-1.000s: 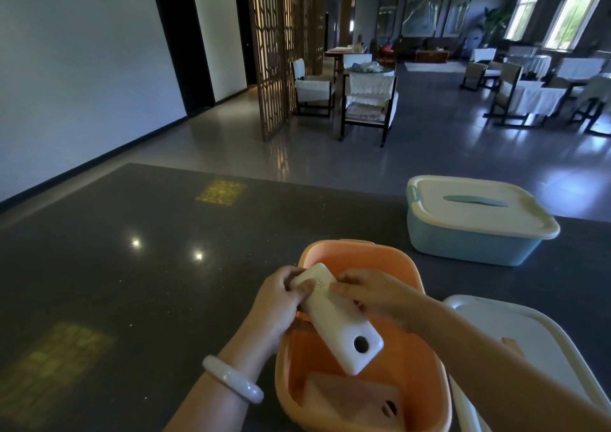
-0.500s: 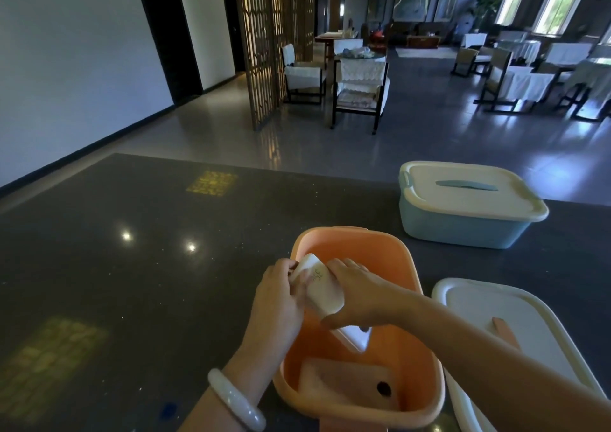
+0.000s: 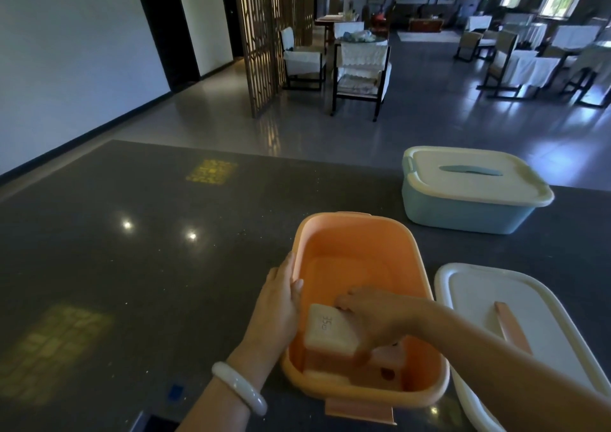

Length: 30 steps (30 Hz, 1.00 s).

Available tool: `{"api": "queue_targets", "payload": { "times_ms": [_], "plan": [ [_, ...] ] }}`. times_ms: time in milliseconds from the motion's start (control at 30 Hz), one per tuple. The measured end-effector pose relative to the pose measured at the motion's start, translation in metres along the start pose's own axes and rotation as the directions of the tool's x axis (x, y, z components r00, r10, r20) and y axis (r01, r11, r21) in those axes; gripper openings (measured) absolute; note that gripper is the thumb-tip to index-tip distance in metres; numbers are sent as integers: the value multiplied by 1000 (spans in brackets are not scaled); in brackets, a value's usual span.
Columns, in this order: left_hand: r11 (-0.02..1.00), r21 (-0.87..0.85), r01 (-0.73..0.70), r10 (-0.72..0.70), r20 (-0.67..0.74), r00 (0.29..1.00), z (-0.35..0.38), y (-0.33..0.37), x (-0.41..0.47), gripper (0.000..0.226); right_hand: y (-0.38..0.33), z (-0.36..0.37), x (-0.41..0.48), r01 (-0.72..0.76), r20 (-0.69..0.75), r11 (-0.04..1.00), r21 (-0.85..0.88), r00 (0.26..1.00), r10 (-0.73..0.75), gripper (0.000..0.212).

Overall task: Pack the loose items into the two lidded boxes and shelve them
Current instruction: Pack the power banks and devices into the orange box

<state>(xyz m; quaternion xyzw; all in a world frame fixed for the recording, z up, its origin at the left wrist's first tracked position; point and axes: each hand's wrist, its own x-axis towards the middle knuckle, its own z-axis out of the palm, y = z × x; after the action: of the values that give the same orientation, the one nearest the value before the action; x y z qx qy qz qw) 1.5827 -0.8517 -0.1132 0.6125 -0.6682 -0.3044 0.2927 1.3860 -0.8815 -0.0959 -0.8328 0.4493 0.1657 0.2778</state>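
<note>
PACKING UNDER WAY: A person works at a dark polished counter (image 3: 132,250), the right hand (image 3: 373,319) reaching down inside the open orange box (image 3: 334,221) with a white device (image 3: 327,335) in its grip. The fingers are curled over the far edge of the slab and closed on it. The device is tilted with a small digit display (image 3: 325,322) facing up. It sits low in the near end of the box, above a second white item (image 3: 391,360) that lies on the bottom; whether the two touch cannot be told. The left hand (image 3: 281,306), a pale bracelet (image 3: 238,388) on its wrist, steadies the box at the left rim. Its thumb lies over the edge and its fingers run along the outer wall, pinching the wall between them.

The step in hand appears to be the loading of the orange box, and for this item it looks close to done: what remains is to lay the device down and release it. The next move then likely calls for the white lid (image 3: 489,296) to be lifted across and seated on the rim. It lies on the counter just to the right of the box, its orange handle (image 3: 510,331) up. The blue box (image 3: 463,215) stands farther back on the right with its cream lid (image 3: 476,187) already on. No shelf is in view, so the shelving looks some way off.
</note>
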Motion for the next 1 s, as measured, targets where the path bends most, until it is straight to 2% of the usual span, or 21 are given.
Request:
{"api": "queue_targets", "payload": {
  "times_ms": [233, 733, 867, 1000],
  "plan": [
    [999, -31, 39, -39, -7, 999, 2, -4, 3, 55, -3, 17, 7, 3, 100, 1000, 1, 995, -3, 79],
    [998, -30, 60, -60, -25, 998, 1, -3, 1, 55, -3, 24, 2, -14, 135, 996, 91, 991, 1, 79],
    [998, -35, 50, -51, -18, 999, 1, -5, 0, 55, -3, 18, 3, -76, 144, 954, 290, 989, 35, 66],
    [996, -44, 74, -75, -16, 997, 2, -4, 1, 56, -5, 18, 12, -106, 137, 955, 276, 988, 70, 47]
  ]
}}
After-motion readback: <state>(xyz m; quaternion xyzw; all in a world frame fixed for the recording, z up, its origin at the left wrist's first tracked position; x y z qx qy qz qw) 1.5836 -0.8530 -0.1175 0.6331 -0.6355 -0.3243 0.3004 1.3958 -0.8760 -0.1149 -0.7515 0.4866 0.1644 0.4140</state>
